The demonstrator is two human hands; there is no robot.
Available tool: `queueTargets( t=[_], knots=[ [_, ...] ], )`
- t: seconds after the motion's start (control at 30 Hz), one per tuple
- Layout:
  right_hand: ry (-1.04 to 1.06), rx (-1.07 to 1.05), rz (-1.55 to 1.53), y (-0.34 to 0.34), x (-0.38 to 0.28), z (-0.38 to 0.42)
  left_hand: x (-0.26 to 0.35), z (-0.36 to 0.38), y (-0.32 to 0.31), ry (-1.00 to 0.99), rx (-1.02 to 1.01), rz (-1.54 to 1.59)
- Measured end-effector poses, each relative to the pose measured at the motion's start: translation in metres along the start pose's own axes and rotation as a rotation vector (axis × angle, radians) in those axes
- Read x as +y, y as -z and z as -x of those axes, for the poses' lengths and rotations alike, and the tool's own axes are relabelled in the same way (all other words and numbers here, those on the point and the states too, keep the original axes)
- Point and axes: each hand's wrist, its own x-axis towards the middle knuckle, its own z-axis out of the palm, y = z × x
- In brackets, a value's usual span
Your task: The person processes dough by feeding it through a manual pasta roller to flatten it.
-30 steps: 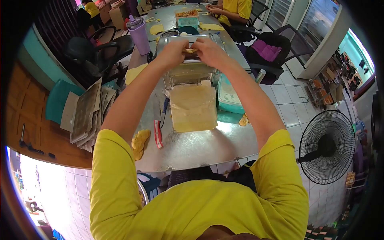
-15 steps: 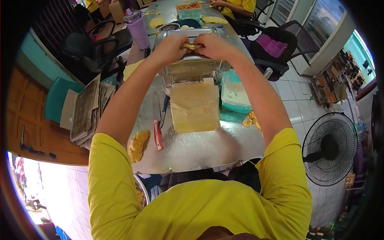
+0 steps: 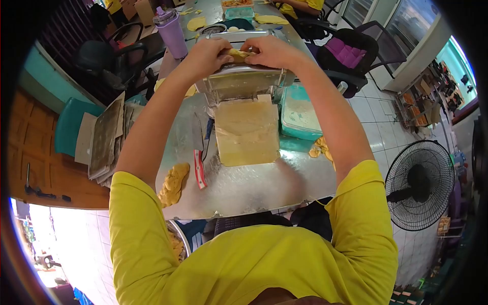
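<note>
Now the left hand (image 3: pixel 207 57) and right hand (image 3: pixel 275 51) stand a little farther apart than half a second ago, and more of the dough (image 3: pixel 241 53) shows between them. It lies crosswise at the top of the machine (image 3: pixel 247 80), at the far side of the board (image 3: pixel 247 133). On each hand, thumb and fingers curl nearly together on an end of the dough; the exact grip underneath is hidden. To my eye, the piece is being stretched or straightened by hand. The knife (image 3: pixel 200 170) and a lump (image 3: pixel 174 184) lie near left, the tub (image 3: pixel 303 121) right, all untouched.
</note>
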Motion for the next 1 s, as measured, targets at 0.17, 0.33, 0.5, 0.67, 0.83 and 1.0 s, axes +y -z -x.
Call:
queueTargets(
  t=[0.17,0.33,0.5,0.67,0.83,1.0],
  knots=[
    [0.006,0.053,0.046,-0.01,0.0,-0.002,0.0,-0.006,-0.01,-0.033,-0.009,-0.004],
    [-0.007,0.117,0.161,-0.021,0.0,-0.003,-0.007,-0.007,-0.01,-0.076,-0.064,-0.104],
    [0.01,0.133,0.131,-0.018,0.002,0.003,-0.009,-0.005,-0.013,-0.143,0.005,0.008],
    [-0.068,0.128,-0.02,-0.011,-0.007,0.008,-0.001,-0.002,-0.009,-0.063,-0.008,0.157],
    [-0.091,0.095,0.114,-0.012,-0.01,0.0,-0.004,-0.009,-0.01,-0.035,-0.097,0.051],
    [-0.158,0.057,0.065,-0.006,-0.02,0.003,0.001,-0.005,-0.013,-0.062,-0.034,0.03]
  ],
)
